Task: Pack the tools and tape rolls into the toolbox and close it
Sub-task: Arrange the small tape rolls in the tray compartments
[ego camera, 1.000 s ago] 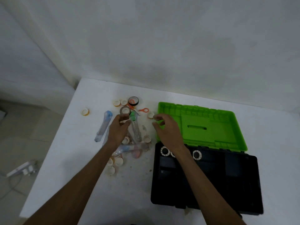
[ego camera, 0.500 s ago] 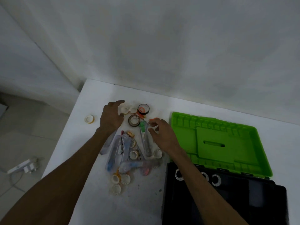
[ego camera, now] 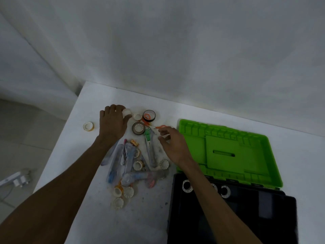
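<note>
Early stage: toolbox [ego camera: 228, 217] lies open at the table's [ego camera: 98, 217] right near corner, green lid [ego camera: 226, 152] flat behind it, three tape rolls [ego camera: 187, 186] inside. Most still out: rolls and tools [ego camera: 130, 162] piled mid-table, one roll [ego camera: 88, 126] alone by the left edge. Left hand [ego camera: 112, 125] curls its fingers round a white roll [ego camera: 127, 112] near the far edge. Right hand [ego camera: 173, 143] hovers over the pile, fingers loosely bent; can't tell if it pinches anything.
</note>
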